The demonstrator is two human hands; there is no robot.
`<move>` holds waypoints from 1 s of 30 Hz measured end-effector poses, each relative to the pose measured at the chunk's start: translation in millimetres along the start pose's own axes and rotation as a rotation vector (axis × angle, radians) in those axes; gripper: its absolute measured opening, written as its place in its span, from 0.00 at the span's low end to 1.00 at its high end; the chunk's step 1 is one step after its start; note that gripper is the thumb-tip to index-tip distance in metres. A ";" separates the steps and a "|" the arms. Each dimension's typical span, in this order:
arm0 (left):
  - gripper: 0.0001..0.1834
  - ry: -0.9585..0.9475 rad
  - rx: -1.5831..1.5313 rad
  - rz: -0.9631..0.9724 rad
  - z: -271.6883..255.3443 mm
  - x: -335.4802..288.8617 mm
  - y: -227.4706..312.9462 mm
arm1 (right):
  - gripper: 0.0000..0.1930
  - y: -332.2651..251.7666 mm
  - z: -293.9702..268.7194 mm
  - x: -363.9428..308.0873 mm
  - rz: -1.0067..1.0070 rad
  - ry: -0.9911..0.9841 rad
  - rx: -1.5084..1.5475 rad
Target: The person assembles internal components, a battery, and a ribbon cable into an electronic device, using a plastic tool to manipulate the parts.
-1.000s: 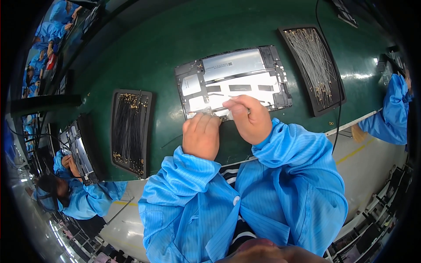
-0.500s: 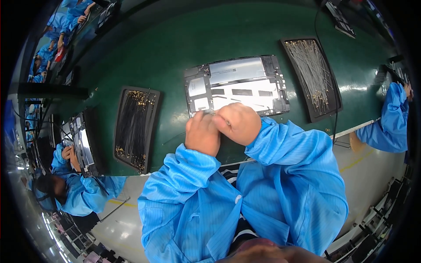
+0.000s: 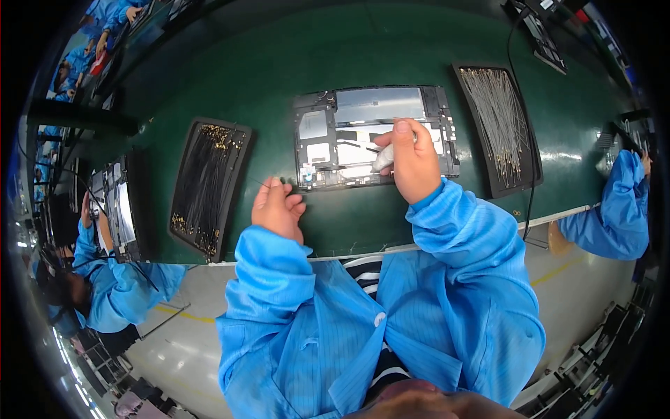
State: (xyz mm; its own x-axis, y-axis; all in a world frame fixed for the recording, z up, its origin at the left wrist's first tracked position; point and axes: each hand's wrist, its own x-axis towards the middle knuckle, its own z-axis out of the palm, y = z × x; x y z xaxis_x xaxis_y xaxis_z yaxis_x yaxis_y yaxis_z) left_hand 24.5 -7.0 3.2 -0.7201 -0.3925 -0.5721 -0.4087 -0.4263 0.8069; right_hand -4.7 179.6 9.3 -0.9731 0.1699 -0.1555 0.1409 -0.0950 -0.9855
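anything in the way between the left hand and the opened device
Nothing visible: the left hand, pinching a thin dark cable, is just off the device's near left corner, with green tabletop between. The right hand is over the device's right half, outside that gap.

Blue is worn by a co-worker (image 3: 136, 292) at left and another person (image 3: 608, 220) at right; the floor (image 3: 185, 366) is marked with yellow lines (image 3: 199, 318).
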 end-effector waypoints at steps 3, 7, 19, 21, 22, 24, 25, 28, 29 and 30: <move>0.12 -0.169 0.230 -0.016 -2.6 -23.3 8.6 | 0.22 1.4 -6.8 -2.3 0.026 0.000 0.026; 0.18 -0.506 0.520 -0.433 -9.2 -37.1 -9.9 | 0.23 -0.9 -2.1 -4.6 0.002 -0.005 0.068; 0.17 -0.613 0.454 -0.403 7.2 -4.2 -9.6 | 0.18 -11.9 10.8 26.2 -0.186 -0.559 -0.723; 0.13 -0.550 0.501 -0.402 5.9 -6.5 -5.7 | 0.17 -25.4 30.0 27.8 -0.050 -0.713 -1.003; 0.15 -0.527 0.491 -0.386 6.4 -10.4 -5.0 | 0.15 -24.9 31.8 29.3 -0.025 -0.751 -1.027; 0.15 -0.641 0.531 -0.387 7.2 0.0 -11.1 | 0.14 -20.7 31.8 32.4 -0.042 -0.773 -1.049; 0.15 -0.670 0.475 -0.387 2.1 3.8 -12.9 | 0.13 -25.5 33.8 32.3 0.022 -0.797 -1.079; 0.17 -0.717 0.353 -0.437 -4.8 9.6 -10.6 | 0.11 -30.1 20.1 29.1 0.047 -0.679 -0.839; 0.18 -0.718 0.267 -0.479 -5.9 11.0 -9.1 | 0.11 -29.2 7.7 27.4 0.034 -0.479 -0.692; 0.18 -0.728 0.270 -0.484 -7.2 13.7 -8.1 | 0.11 -26.9 -9.7 25.7 0.021 -0.281 -0.545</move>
State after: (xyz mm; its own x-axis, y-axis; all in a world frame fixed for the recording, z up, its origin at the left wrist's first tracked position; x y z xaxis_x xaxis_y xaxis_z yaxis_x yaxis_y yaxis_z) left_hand 21.9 -14.8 -12.2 -0.5740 0.4293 -0.6973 -0.8095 -0.1691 0.5622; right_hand -31.7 196.1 31.1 -0.9693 -0.0991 -0.2249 0.1616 0.4324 -0.8871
